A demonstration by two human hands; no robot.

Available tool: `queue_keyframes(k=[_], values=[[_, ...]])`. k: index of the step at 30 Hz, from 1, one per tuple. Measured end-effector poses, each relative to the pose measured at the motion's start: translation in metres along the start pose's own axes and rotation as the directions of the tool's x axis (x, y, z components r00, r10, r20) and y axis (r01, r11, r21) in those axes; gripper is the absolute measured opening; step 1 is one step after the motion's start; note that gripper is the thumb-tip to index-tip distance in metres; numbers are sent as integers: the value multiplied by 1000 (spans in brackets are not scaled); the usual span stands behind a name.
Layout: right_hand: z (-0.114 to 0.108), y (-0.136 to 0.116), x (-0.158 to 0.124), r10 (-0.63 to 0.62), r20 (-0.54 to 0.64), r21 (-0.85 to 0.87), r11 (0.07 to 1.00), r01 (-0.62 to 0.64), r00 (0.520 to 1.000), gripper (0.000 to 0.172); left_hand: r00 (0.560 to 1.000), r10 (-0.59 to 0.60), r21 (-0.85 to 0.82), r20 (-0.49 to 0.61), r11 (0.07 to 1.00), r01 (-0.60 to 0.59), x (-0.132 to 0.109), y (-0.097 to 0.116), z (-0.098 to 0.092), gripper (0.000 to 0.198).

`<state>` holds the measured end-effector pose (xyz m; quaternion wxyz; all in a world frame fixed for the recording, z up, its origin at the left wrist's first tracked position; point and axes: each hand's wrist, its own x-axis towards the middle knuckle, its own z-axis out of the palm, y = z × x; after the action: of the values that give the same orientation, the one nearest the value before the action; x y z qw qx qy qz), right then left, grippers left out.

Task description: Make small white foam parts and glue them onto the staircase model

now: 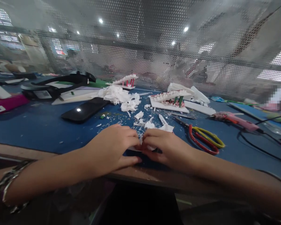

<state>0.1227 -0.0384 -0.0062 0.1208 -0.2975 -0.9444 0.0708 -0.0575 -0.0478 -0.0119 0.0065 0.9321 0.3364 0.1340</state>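
At the front edge of the blue table (32,131), my left hand (117,143) and my right hand (166,143) meet with bent fingers. Between their fingertips is a small white piece (134,149), mostly hidden, so I cannot tell paper from foam. The left thumb stretches out below it, while the right thumb and fingers pinch its other side. Just beyond the hands lie white scraps (139,115) and crumbs. Scissors or pliers with one red and one yellow handle (207,140) rest to the right of my right hand.
Behind are a heap of torn white paper (118,95), a black phone-like slab (85,110) and two white stepped models, one on green posts (170,98), one on red posts (128,82). A pink glue gun (241,122) with a black cable lies right. A black headset (44,90) sits left.
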Motion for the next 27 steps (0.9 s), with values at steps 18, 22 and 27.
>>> queue_keyframes(k=[18, 22, 27], values=[[-38, 31, 3, 189, -443, 246, 966, -84, 876, 9, 986, -161, -576, -36, 810, 111, 60, -24, -32, 23], [-40, 40, 0, 131, -477, 268, 964, 2, 869, 17, 985, -169, -663, -43, 742, 98, 70, -23, -29, 18], [-36, 39, -2, 132, -487, 247, 969, -8, 863, 12, 982, -182, -775, -57, 628, 72, 73, -23, -21, 20]])
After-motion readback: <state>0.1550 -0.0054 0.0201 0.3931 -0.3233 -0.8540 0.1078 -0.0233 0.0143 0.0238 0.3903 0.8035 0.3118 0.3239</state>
